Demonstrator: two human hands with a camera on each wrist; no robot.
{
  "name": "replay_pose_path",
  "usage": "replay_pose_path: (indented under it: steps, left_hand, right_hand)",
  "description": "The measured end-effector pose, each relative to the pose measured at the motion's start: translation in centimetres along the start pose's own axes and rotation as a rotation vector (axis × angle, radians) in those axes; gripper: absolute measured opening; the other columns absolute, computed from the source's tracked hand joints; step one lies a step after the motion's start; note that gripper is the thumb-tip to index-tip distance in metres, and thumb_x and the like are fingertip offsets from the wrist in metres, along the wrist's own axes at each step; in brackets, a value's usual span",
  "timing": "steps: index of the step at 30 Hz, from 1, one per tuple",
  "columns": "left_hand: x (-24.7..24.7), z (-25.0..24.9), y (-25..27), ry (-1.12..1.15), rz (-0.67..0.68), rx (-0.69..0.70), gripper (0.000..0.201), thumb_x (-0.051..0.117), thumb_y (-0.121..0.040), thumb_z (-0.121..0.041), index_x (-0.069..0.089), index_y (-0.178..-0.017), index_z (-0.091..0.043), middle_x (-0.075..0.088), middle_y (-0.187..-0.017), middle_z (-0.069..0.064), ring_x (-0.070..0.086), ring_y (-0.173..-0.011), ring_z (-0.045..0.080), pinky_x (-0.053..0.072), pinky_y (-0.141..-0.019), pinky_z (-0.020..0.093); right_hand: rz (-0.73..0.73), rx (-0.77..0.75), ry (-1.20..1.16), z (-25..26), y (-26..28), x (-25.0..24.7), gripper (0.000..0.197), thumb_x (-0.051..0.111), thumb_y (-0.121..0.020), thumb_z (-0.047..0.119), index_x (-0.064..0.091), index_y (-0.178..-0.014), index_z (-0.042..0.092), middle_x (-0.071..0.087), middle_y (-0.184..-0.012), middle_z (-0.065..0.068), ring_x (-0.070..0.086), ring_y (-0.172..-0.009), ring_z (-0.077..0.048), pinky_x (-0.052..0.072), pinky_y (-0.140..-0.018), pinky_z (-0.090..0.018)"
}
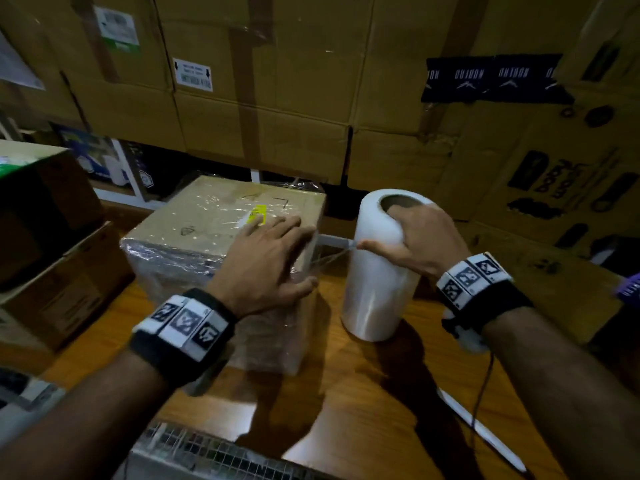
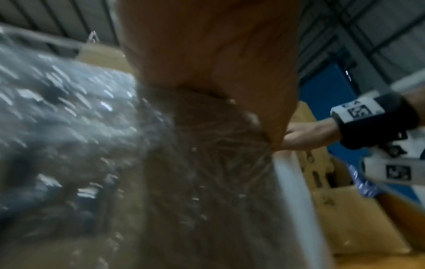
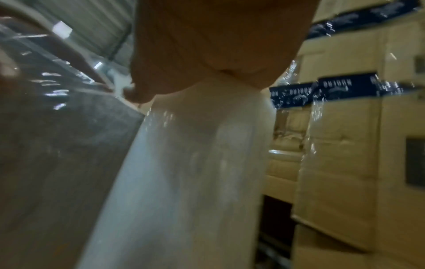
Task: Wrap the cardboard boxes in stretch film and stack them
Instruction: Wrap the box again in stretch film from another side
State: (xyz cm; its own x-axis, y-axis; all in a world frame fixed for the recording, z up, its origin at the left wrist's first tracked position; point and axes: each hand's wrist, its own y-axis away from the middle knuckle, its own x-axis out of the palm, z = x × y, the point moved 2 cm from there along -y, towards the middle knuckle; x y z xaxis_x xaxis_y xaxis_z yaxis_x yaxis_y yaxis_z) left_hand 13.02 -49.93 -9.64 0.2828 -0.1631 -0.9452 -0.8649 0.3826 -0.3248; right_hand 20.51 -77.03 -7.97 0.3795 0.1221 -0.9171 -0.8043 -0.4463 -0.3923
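A cardboard box (image 1: 207,220) wrapped in clear stretch film stands on the wooden table (image 1: 346,393). My left hand (image 1: 266,254) lies flat on the box's near right top corner, fingers straight, thumb down its side. To its right stands the white stretch film roll (image 1: 377,271), upright. My right hand (image 1: 412,233) grips the roll's top rim, fingers inside the core, thumb outside. A twisted strand of film (image 1: 332,252) runs from the roll to the box. In the left wrist view the filmed box side (image 2: 184,182) fills the frame; in the right wrist view the roll (image 3: 195,172) does.
A wall of large stacked cardboard boxes (image 1: 277,81) rises behind the table. More boxes (image 1: 52,237) stand at the left, and printed boxes (image 1: 554,188) at the right. A wire mesh item (image 1: 214,452) lies at the table's near edge. A cable (image 1: 481,393) hangs from my right wrist.
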Motion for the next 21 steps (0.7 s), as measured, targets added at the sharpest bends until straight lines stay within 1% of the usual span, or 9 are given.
replay_pose_path:
  steps: [2, 3, 5, 7, 9, 11, 14, 17, 21]
  left_hand:
    - [-0.5, 0.6, 0.5, -0.023, 0.039, -0.027, 0.103, 0.042, -0.077, -0.088, 0.039, -0.156, -0.022, 0.044, -0.159, 0.004, 0.042, -0.146, 0.025, 0.009, -0.125, 0.062]
    - [-0.6, 0.7, 0.8, -0.036, 0.064, -0.052, 0.111, 0.039, -0.075, -0.091, 0.033, -0.159, -0.020, 0.040, -0.161, 0.004, 0.035, -0.150, 0.026, 0.006, -0.125, 0.065]
    - [-0.4, 0.6, 1.2, -0.042, 0.080, -0.064, 0.114, 0.036, -0.075, -0.089, 0.029, -0.161, -0.015, 0.035, -0.163, 0.010, 0.028, -0.154, 0.030, 0.013, -0.125, 0.063]
    - [-0.5, 0.9, 1.7, -0.014, 0.060, 0.006, 0.107, 0.040, -0.076, -0.081, 0.036, -0.158, -0.014, 0.039, -0.161, 0.012, 0.035, -0.151, 0.029, 0.022, -0.124, 0.056]
    - [-0.9, 1.9, 2.4, 0.024, 0.060, 0.058, 0.103, 0.042, -0.077, -0.079, 0.036, -0.160, -0.018, 0.037, -0.165, 0.006, 0.035, -0.152, 0.022, 0.014, -0.126, 0.052]
    - [-1.6, 3.2, 3.1, 0.046, 0.123, 0.056, 0.106, 0.038, -0.075, -0.083, 0.025, -0.164, -0.027, 0.021, -0.171, -0.003, 0.017, -0.158, 0.017, -0.002, -0.128, 0.050]
    - [-2.3, 5.0, 4.1, 0.070, 0.221, 0.026, 0.105, 0.040, -0.075, -0.084, 0.011, -0.165, -0.039, -0.001, -0.172, -0.013, -0.016, -0.157, 0.012, -0.018, -0.125, 0.048]
    - [-2.7, 6.3, 4.8, 0.161, 0.275, 0.031, 0.101, 0.064, -0.082, -0.067, 0.007, -0.162, -0.045, -0.004, -0.172, -0.015, -0.013, -0.157, 0.007, -0.022, -0.122, 0.043]
    - [-3.7, 9.1, 5.2, 0.339, 0.357, 0.080, 0.100, 0.085, -0.082, -0.029, 0.021, -0.155, -0.054, 0.007, -0.169, -0.024, -0.002, -0.157, -0.002, -0.011, -0.128, 0.054]
  right_hand:
    - [0.013, -0.035, -0.133, 0.0, 0.0, 0.0, 0.072, 0.046, -0.082, 0.090, 0.059, -0.097, 0.021, 0.060, -0.091, 0.005, 0.056, -0.082, -0.017, 0.044, -0.080, -0.037]
    - [0.063, -0.059, -0.191, -0.4, 0.3, -0.2, 0.073, 0.048, -0.083, 0.087, 0.060, -0.109, 0.020, 0.060, -0.102, 0.005, 0.056, -0.091, -0.017, 0.045, -0.085, -0.038]
    - [0.126, -0.108, -0.180, -1.5, 1.0, -0.3, 0.068, 0.048, -0.086, 0.079, 0.058, -0.119, 0.020, 0.061, -0.107, 0.004, 0.057, -0.096, -0.018, 0.049, -0.087, -0.041]
    - [0.073, -0.112, -0.069, -1.4, 1.1, 0.1, 0.061, 0.045, -0.089, 0.079, 0.057, -0.107, 0.022, 0.058, -0.094, 0.006, 0.057, -0.085, -0.020, 0.050, -0.081, -0.042]
    - [0.012, -0.038, 0.047, -0.3, 0.0, 0.6, 0.064, 0.042, -0.087, 0.087, 0.053, -0.094, 0.024, 0.055, -0.084, 0.007, 0.054, -0.077, -0.019, 0.047, -0.079, -0.040]
    - [-0.031, 0.021, 0.066, 0.7, -1.1, 0.8, 0.072, 0.040, -0.081, 0.095, 0.050, -0.087, 0.024, 0.053, -0.080, 0.007, 0.050, -0.074, -0.017, 0.043, -0.083, -0.039]
    - [-0.003, -0.031, -0.064, 0.1, -0.6, 0.9, 0.066, 0.040, -0.087, 0.087, 0.053, -0.094, 0.023, 0.053, -0.088, 0.009, 0.048, -0.084, -0.015, 0.039, -0.103, -0.044]
    - [0.017, -0.067, 0.052, -0.5, 0.1, 0.9, 0.063, 0.032, -0.089, 0.087, 0.049, -0.086, 0.026, 0.055, -0.082, 0.006, 0.055, -0.083, -0.021, 0.043, -0.099, -0.047]
    - [0.005, 0.100, 0.182, 2.0, -1.8, 1.0, 0.082, 0.020, -0.082, 0.098, 0.055, -0.079, 0.024, 0.064, -0.081, 0.002, 0.060, -0.085, -0.022, 0.041, -0.101, -0.046]
